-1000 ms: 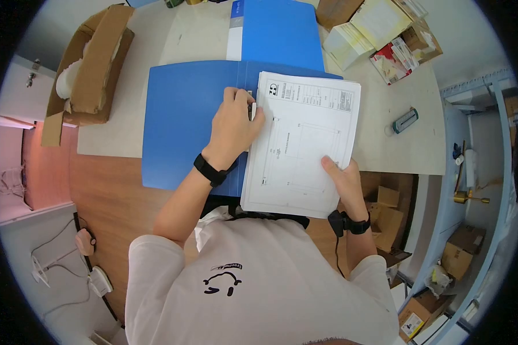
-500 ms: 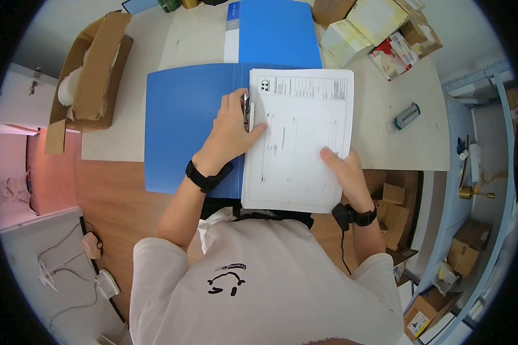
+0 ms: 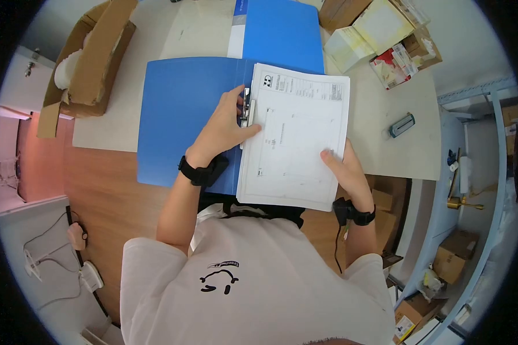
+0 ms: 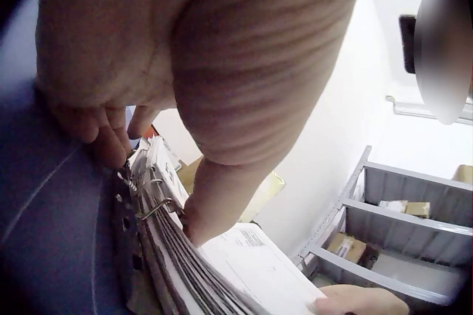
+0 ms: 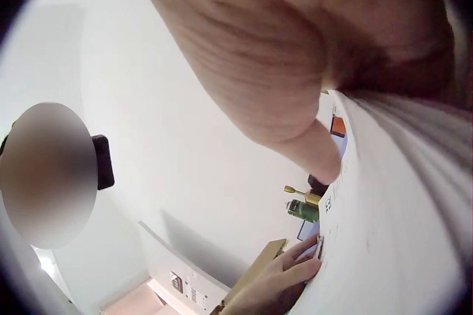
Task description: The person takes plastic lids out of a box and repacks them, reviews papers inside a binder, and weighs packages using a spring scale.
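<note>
A blue folder (image 3: 184, 115) lies spread on the table, a thick stack of printed sheets (image 3: 296, 138) over its right side. My left hand (image 3: 220, 127) is at the metal ring clip (image 3: 246, 108) by the spine, fingers bent along its left side, thumb on the sheets' left edge. In the left wrist view the metal rings (image 4: 159, 208) stand up at the edge of the stack, between fingers and thumb. My right hand (image 3: 351, 175) grips the stack's lower right edge, thumb on top; its other fingers are hidden beneath. The right wrist view shows the sheets (image 5: 392, 204) bent near the palm.
Another blue folder (image 3: 282, 37) lies beyond the spread one. An open cardboard box (image 3: 106, 72) stands at the left, and small boxes (image 3: 383, 26) are piled at the back right. A small green-and-grey object (image 3: 402, 125) lies on the table (image 3: 420, 155) at the right.
The stack has shifted left towards the spine. My left hand has slid down a little along the clip, leaving more metal showing. My right hand has moved with the stack, still gripping it.
</note>
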`<state>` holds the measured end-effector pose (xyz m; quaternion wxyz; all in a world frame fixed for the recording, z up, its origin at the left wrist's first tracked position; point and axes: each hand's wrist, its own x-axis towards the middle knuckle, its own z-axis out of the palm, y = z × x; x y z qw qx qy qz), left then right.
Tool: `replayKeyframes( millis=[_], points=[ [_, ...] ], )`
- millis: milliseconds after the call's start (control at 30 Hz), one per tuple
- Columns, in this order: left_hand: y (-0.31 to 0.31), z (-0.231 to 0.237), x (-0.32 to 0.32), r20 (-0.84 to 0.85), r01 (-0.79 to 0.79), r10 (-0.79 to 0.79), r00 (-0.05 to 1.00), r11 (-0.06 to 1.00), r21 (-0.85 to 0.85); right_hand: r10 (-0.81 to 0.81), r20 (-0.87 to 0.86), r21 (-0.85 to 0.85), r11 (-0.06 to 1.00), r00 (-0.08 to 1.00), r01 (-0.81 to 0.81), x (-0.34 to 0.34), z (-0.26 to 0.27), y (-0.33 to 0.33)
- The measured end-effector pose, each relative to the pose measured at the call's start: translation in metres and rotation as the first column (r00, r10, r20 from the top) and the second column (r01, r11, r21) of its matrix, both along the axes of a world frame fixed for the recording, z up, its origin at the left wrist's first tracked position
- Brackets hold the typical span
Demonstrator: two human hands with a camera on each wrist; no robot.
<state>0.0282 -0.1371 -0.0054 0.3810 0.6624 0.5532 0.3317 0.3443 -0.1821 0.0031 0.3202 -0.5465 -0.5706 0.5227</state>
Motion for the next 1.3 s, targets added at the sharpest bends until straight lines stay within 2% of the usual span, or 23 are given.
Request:
replayKeyframes(
  millis=[67, 167, 400, 500, 600, 667, 700, 767, 800, 867, 900, 967, 1000, 1067, 1133, 1167, 1233, 1300],
  points=[
    [0.0, -0.002, -0.001, -0.006, 0.001, -0.001, 1.0, 1.0, -0.003, -0.072, -0.087, -0.081, 0.995, 0.994, 0.065, -0.001, -0.002, -0.001],
    [0.001, -0.004, -0.003, 0.02, 0.012, -0.012, 1.0, 1.0, 0.01, -0.133, -0.072, -0.099, 0.987, 0.989, 0.126, -0.008, 0.0, -0.005],
    [0.0, -0.001, -0.002, 0.004, 0.025, -0.025, 1.0, 1.0, -0.006, -0.158, -0.097, -0.071, 0.986, 0.983, 0.152, -0.01, -0.005, -0.003],
    [0.0, 0.0, -0.002, 0.012, 0.021, -0.021, 1.0, 1.0, -0.005, -0.142, -0.046, -0.053, 0.989, 0.989, 0.139, -0.008, -0.006, 0.0],
    [-0.001, 0.0, -0.001, 0.019, 0.019, -0.019, 1.0, 1.0, -0.009, -0.055, 0.05, 0.038, 0.998, 0.997, 0.053, -0.004, -0.002, 0.004],
    [-0.002, 0.0, -0.002, 0.017, 0.017, -0.017, 1.0, 1.0, -0.011, 0.005, 0.248, 0.01, 1.0, 0.969, -0.008, -0.003, 0.007, 0.007],
    [-0.003, 0.001, -0.003, 0.034, 0.027, -0.027, 0.999, 1.0, -0.011, 0.007, 0.248, 0.01, 1.0, 0.969, -0.009, -0.002, 0.01, 0.009],
    [-0.005, 0.001, -0.006, 0.052, 0.036, -0.036, 0.998, 0.999, -0.012, 0.009, 0.506, 0.079, 0.995, 0.862, -0.056, -0.002, 0.014, 0.014],
    [-0.007, 0.001, -0.008, 0.043, 0.074, -0.074, 0.996, 0.997, 0.016, 0.011, 0.507, 0.078, 0.995, 0.862, -0.058, -0.002, 0.013, 0.013],
    [-0.01, -0.002, -0.011, 0.033, 0.107, -0.108, 0.994, 0.993, 0.042, -0.174, 0.626, 0.293, 0.956, 0.76, -0.022, -0.007, 0.015, 0.013],
    [-0.01, -0.006, -0.011, 0.026, 0.109, -0.111, 0.993, 0.991, 0.072, -0.172, 0.626, 0.293, 0.956, 0.76, -0.025, -0.013, 0.02, 0.014],
    [-0.012, -0.007, -0.011, 0.018, 0.114, -0.117, 0.993, 0.988, 0.101, -0.194, 0.552, 0.485, 0.866, 0.811, -0.123, -0.032, 0.04, 0.019],
    [-0.014, -0.005, -0.01, -0.005, 0.103, -0.103, 0.995, 0.991, 0.083, -0.195, 0.551, 0.484, 0.867, 0.811, -0.12, -0.044, 0.052, 0.021],
    [-0.016, -0.003, -0.008, -0.028, 0.098, -0.096, 0.995, 0.993, 0.063, 0.083, 0.363, 0.387, 0.893, 0.928, -0.231, -0.072, 0.071, 0.028],
    [-0.018, -0.005, -0.006, -0.055, 0.063, -0.058, 0.997, 0.994, 0.093, 0.156, 0.31, 0.498, 0.814, 0.938, -0.299, -0.1, 0.065, 0.041],
    [-0.02, -0.007, -0.005, -0.055, 0.064, -0.059, 0.997, 0.994, 0.091, 0.155, 0.309, 0.496, 0.815, 0.938, -0.299, -0.112, 0.058, 0.05],
    [-0.023, -0.012, -0.004, -0.022, 0.013, -0.01, 1.0, 0.989, 0.145, 0.196, 0.414, 0.586, 0.69, 0.889, -0.424, -0.132, 0.043, 0.063],
    [-0.024, -0.014, -0.001, -0.002, 0.001, 0.0, 1.0, 0.985, 0.17, 0.23, 0.412, 0.575, 0.684, 0.881, -0.448, -0.146, 0.044, 0.062]
  ],
)
